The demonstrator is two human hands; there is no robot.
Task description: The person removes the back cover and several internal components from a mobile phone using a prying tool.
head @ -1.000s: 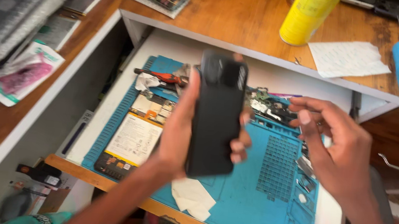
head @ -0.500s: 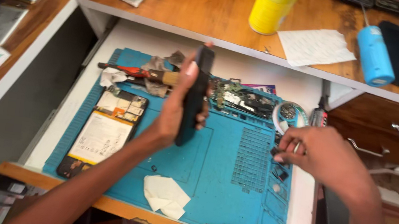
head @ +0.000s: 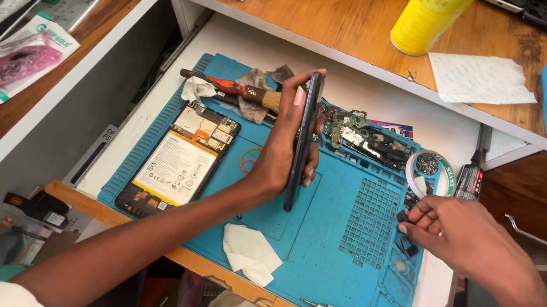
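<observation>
In the head view, the left hand (head: 281,154) is gripping the black phone (head: 304,140) on edge over the blue repair mat (head: 317,248), fingers clamped around it, while the right hand (head: 459,236) is pinching a small dark part (head: 403,217) with fingertips together, which risks dropping it among the loose components.

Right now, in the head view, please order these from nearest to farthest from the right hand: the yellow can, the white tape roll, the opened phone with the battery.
From the right hand:
1. White tape roll, just above it on the mat.
2. Opened phone, far left on the mat.
3. Yellow can, up on the wooden desk.
</observation>
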